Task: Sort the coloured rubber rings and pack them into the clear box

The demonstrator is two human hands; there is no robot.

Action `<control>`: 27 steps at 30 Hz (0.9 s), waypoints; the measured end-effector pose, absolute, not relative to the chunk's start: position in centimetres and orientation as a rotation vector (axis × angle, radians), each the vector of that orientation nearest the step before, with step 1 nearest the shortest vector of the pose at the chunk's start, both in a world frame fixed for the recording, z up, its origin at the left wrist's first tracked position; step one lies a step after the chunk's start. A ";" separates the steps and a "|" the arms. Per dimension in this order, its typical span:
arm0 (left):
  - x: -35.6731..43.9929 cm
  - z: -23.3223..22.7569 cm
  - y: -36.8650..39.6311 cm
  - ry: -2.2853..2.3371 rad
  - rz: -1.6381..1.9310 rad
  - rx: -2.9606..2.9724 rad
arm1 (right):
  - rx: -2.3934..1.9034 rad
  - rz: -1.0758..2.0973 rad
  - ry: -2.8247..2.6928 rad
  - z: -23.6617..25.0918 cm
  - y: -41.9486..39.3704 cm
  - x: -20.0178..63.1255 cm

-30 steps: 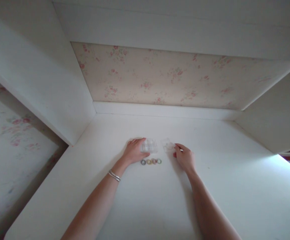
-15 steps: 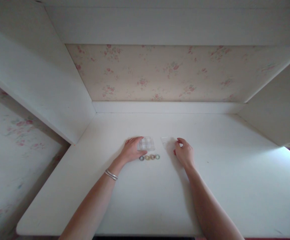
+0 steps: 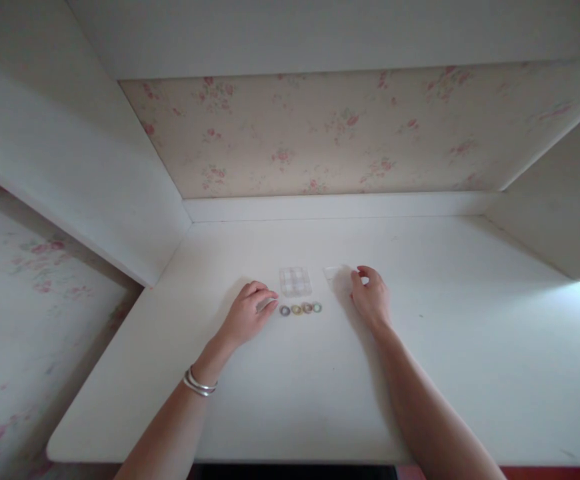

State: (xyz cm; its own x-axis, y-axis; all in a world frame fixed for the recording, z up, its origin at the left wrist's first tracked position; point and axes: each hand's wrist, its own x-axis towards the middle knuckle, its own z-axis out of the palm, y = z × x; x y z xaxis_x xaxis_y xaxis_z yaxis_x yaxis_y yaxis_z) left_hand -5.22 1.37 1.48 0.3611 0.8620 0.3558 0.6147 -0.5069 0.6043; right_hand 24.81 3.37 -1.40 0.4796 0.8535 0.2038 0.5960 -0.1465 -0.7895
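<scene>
The left hand (image 3: pixel 247 315) has come away from the box (image 3: pixel 295 281), which it was gripping half a second ago; it is now off the box's left side. Its fingers (image 3: pixel 264 295) hold nothing, with a narrow gap between thumb and forefinger, and the tips point at the box's near left corner, just beside it. The right hand (image 3: pixel 371 299) is to the right of the box, its fingers curled with the tips close together at the right edge of a clear piece (image 3: pixel 333 273); whether they pinch it or merely touch it, I cannot tell. That piece lies right of the box, apart from it. Four rings (image 3: pixel 297 309), grey, yellow, pinkish and green from left to right, lie in a row just on the near side of the box. The box sits flat on the white desk (image 3: pixel 295 393), between the two hands.
</scene>
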 end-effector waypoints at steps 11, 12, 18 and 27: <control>-4.0 2.1 -0.4 1.217 0.626 2.533 | -1.850 0.303 -1.308 -0.9 3.2 24.5; -4.0 2.1 -0.4 1.223 0.616 2.541 | -1.854 0.302 -1.306 -0.9 3.2 24.5; -3.9 2.2 -0.6 1.235 0.613 2.525 | -1.849 0.303 -1.312 -1.0 3.3 24.4; -3.9 1.9 -0.5 1.203 0.742 2.283 | -1.853 0.304 -1.321 -0.8 3.3 24.2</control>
